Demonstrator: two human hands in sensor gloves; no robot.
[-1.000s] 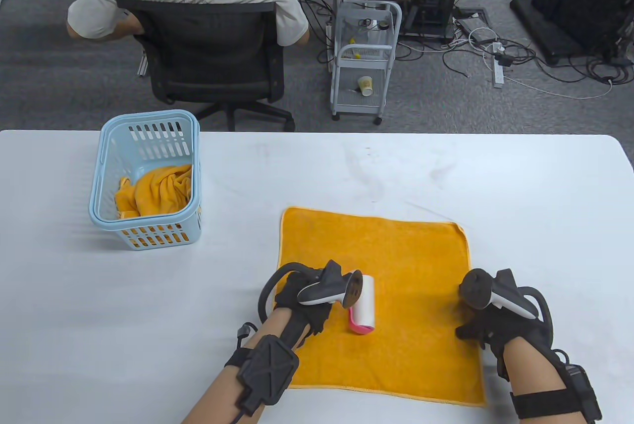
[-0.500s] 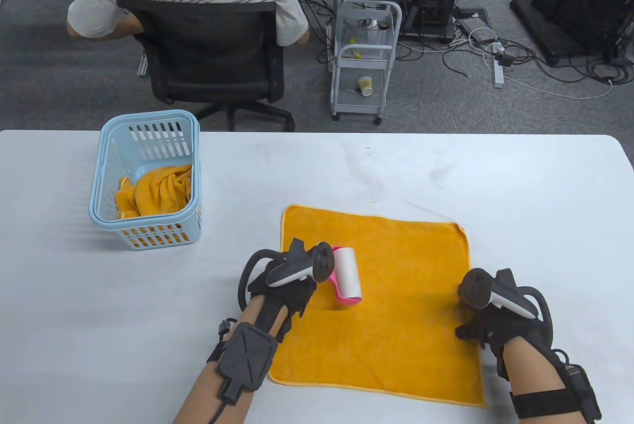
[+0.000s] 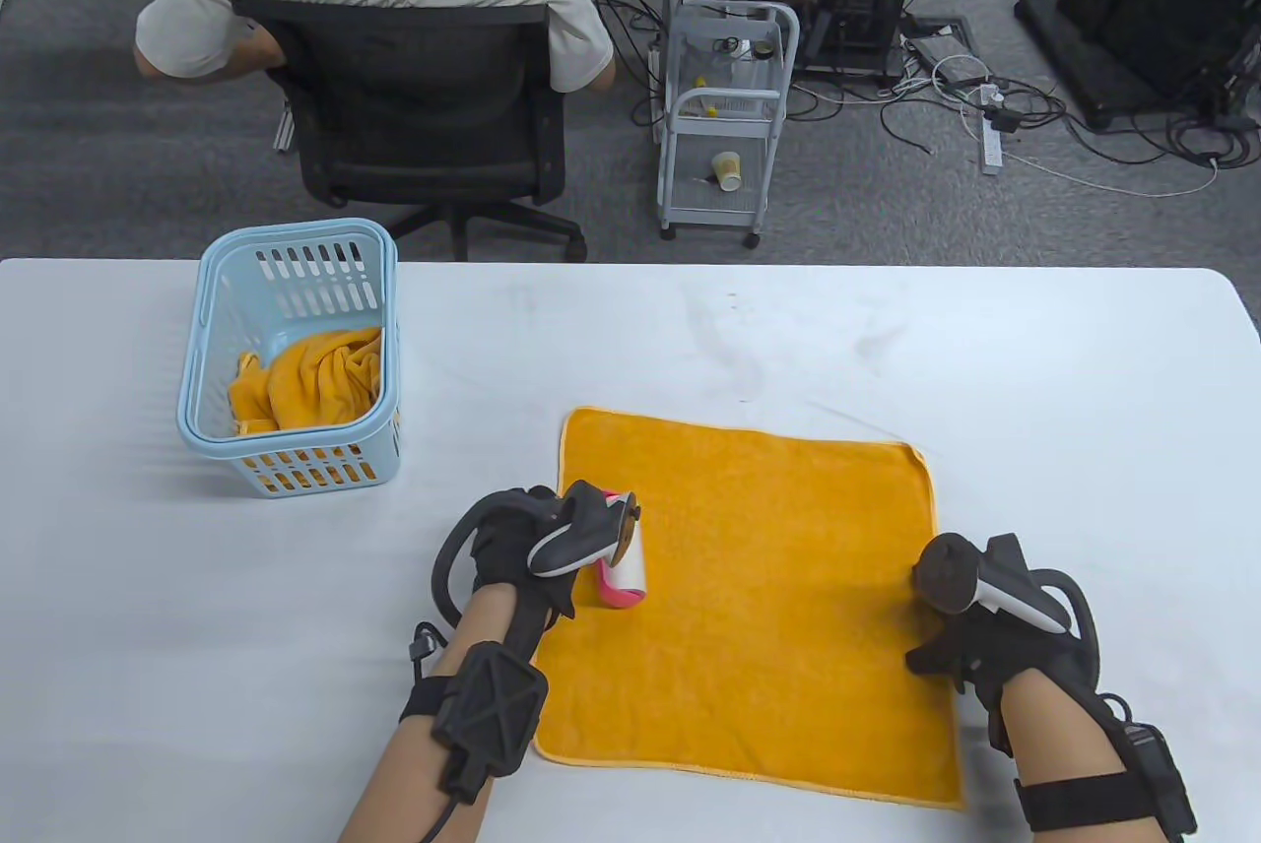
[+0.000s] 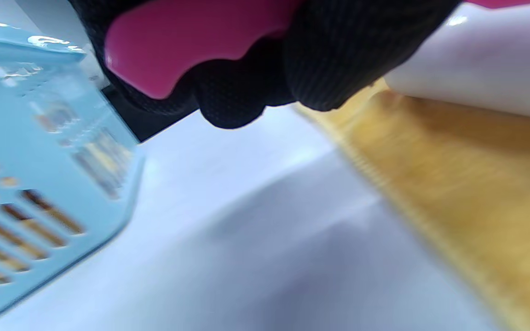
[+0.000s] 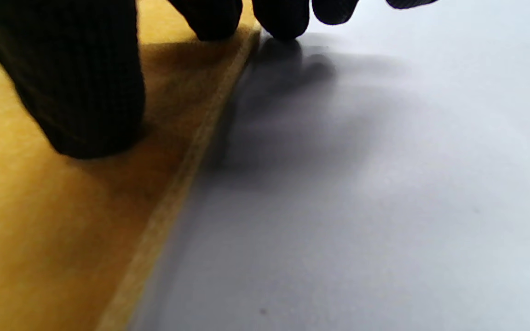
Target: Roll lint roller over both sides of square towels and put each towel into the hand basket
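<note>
The left hand (image 3: 517, 543) has its fingers (image 4: 329, 55) curled round the pink handle of the lint roller (image 3: 624, 567), whose white roll lies on the orange towel (image 3: 768, 607) just beyond those fingers, near the towel's left edge. The right hand (image 3: 970, 651) presses the towel's right edge with straight fingers (image 5: 85, 92), some tips on the white counter (image 3: 887, 341). A blue basket (image 3: 212, 316), well left of the left fingers, holds another orange towel (image 3: 315, 375).
</note>
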